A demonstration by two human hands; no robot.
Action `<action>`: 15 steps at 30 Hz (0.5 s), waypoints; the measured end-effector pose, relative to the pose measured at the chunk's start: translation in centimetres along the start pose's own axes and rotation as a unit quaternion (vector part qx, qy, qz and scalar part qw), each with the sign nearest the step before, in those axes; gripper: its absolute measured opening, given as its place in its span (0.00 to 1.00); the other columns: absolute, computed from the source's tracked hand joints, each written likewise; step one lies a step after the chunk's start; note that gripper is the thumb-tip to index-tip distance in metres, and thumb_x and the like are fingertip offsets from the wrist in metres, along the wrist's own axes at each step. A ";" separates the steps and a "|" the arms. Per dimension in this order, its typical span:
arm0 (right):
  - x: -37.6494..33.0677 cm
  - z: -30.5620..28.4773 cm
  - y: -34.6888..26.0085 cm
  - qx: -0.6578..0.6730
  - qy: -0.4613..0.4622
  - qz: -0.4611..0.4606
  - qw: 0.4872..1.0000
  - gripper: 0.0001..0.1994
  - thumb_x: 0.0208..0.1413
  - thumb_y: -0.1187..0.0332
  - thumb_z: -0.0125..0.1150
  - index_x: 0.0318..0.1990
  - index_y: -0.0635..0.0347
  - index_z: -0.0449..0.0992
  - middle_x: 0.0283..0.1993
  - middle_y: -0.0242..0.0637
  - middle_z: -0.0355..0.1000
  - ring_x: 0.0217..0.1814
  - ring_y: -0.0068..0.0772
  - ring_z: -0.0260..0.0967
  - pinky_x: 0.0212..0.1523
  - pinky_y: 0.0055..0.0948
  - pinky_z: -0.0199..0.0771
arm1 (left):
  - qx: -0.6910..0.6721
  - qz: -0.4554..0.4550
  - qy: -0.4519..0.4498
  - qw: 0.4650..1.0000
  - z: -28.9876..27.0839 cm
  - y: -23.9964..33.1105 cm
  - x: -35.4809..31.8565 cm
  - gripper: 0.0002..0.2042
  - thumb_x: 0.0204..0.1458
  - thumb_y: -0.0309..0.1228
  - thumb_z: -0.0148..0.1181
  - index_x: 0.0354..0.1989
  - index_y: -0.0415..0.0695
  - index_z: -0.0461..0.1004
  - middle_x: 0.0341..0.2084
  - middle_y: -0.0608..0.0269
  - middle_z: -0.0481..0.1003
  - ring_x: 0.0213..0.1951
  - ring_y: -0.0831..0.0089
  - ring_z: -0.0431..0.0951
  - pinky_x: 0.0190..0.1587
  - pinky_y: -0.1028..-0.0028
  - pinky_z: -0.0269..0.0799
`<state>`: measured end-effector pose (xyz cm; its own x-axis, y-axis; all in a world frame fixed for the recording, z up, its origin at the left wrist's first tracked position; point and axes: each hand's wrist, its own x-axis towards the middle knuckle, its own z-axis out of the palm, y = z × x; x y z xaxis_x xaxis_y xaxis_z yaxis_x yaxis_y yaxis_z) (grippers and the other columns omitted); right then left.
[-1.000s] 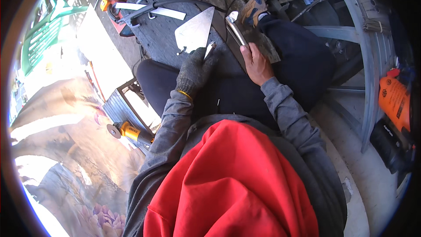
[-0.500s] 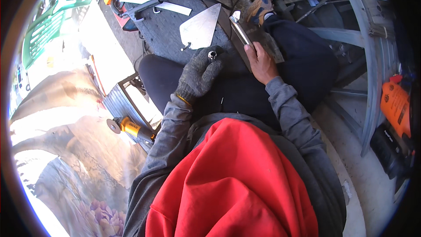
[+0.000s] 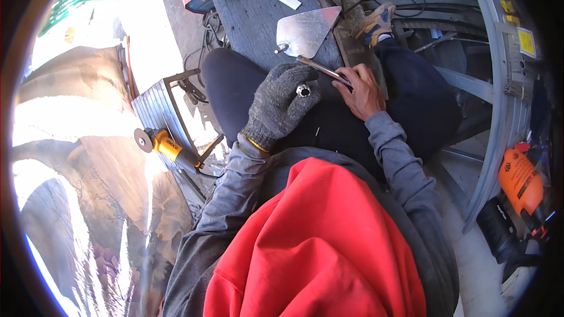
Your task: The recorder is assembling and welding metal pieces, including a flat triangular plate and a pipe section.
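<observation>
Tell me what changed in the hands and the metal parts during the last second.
The gloved left hand let go of the triangular metal plate and drew back onto the lap; a small metal nut now shows in its fingers. The bare right hand still holds the thin metal bar. The yellow angle grinder did not move.

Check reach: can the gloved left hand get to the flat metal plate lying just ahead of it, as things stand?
Probably yes. The left hand rests on the thigh with a small metal nut in its fingers, and the triangular metal plate lies just beyond with nothing between them. The right hand and its metal strip sit to the side.
</observation>
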<state>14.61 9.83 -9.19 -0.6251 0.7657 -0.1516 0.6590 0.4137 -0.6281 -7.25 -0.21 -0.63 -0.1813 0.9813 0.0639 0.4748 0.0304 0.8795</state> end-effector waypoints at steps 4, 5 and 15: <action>0.1 0.2 -0.2 -0.006 0.002 -0.021 1.000 0.14 0.56 0.62 0.70 0.48 0.50 0.77 0.43 0.39 0.69 0.50 0.47 0.71 0.49 0.44 0.73 | 0.015 0.022 0.012 1.000 -1.1 0.4 0.0 0.17 0.51 0.32 0.70 0.49 0.40 0.78 0.46 0.48 0.78 0.49 0.49 0.79 0.51 0.59 0.75; 0.1 0.2 -0.3 -0.001 0.005 -0.014 1.000 0.14 0.57 0.62 0.70 0.48 0.51 0.77 0.44 0.39 0.69 0.50 0.47 0.71 0.50 0.43 0.73 | 0.009 0.032 0.019 0.999 -1.4 0.5 0.0 0.17 0.50 0.31 0.71 0.48 0.39 0.79 0.45 0.48 0.79 0.50 0.49 0.78 0.52 0.60 0.74; 0.0 -0.1 -0.2 0.008 0.000 0.010 1.000 0.14 0.59 0.61 0.67 0.49 0.54 0.76 0.44 0.42 0.70 0.51 0.49 0.71 0.51 0.43 0.72 | -0.004 0.021 0.011 1.000 -1.2 0.9 0.9 0.17 0.51 0.31 0.70 0.48 0.39 0.78 0.44 0.48 0.78 0.49 0.48 0.78 0.52 0.60 0.74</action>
<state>14.49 9.82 -8.95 -0.6125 0.7733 -0.1639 0.6642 0.3911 -0.6371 -8.01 0.48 0.83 -0.1802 0.9774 0.1101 0.4745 -0.0117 0.8802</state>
